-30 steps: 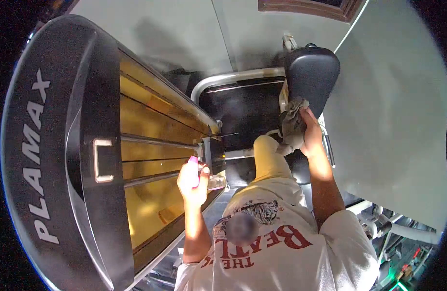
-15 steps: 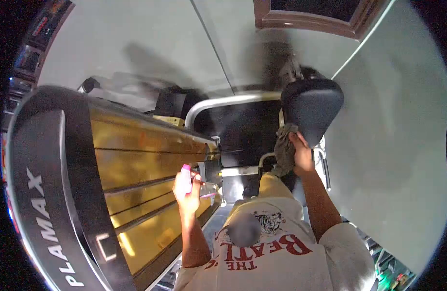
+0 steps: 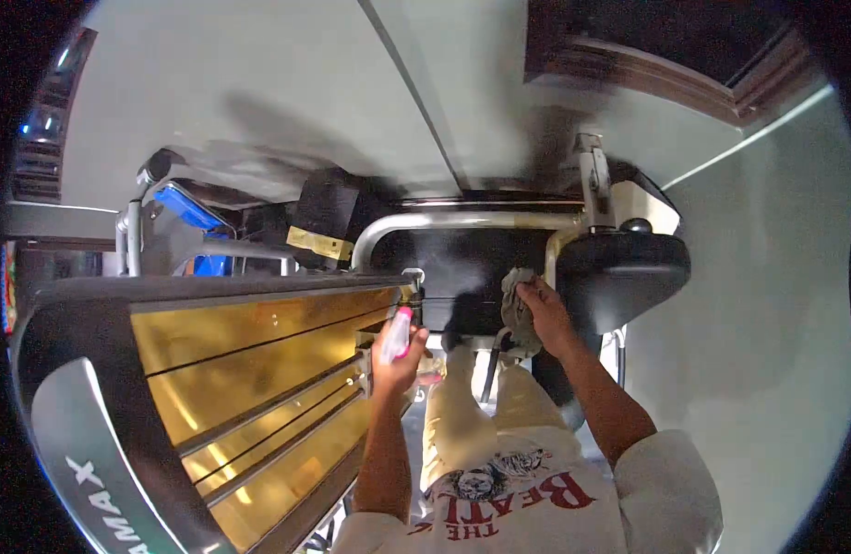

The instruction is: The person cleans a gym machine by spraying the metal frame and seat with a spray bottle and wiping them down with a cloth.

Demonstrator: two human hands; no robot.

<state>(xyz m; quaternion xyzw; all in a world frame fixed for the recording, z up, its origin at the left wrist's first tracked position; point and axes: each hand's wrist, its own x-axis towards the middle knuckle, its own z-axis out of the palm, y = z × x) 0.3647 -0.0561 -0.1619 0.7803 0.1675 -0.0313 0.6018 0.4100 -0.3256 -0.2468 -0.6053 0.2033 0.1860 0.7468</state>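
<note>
My left hand [image 3: 400, 360] is wrapped round a spray bottle with a white and pink spray head [image 3: 398, 334]. Its clear body [image 3: 432, 369] shows partly past my fingers. That hand is beside the yellow panel [image 3: 259, 369] of a black gym machine with lettering on its side. In my right hand [image 3: 547, 319] a crumpled grey cloth [image 3: 518, 309] is gripped, hanging down from the fingers. The black padded seat [image 3: 624, 268] is just to the right of the cloth, with a small gap between them.
A curved silver tube frame [image 3: 462, 222] runs ahead of me. Behind the yellow panel are a black box-shaped part [image 3: 326, 203] with a yellow label and a blue part [image 3: 187, 208]. A grey wall [image 3: 287, 83] and a brown-framed window [image 3: 647, 69] stand beyond.
The view has shifted and tilted. My right hand and cloth have moved away from the black pad, toward the middle. The spray bottle is now closer to the cloth.
</note>
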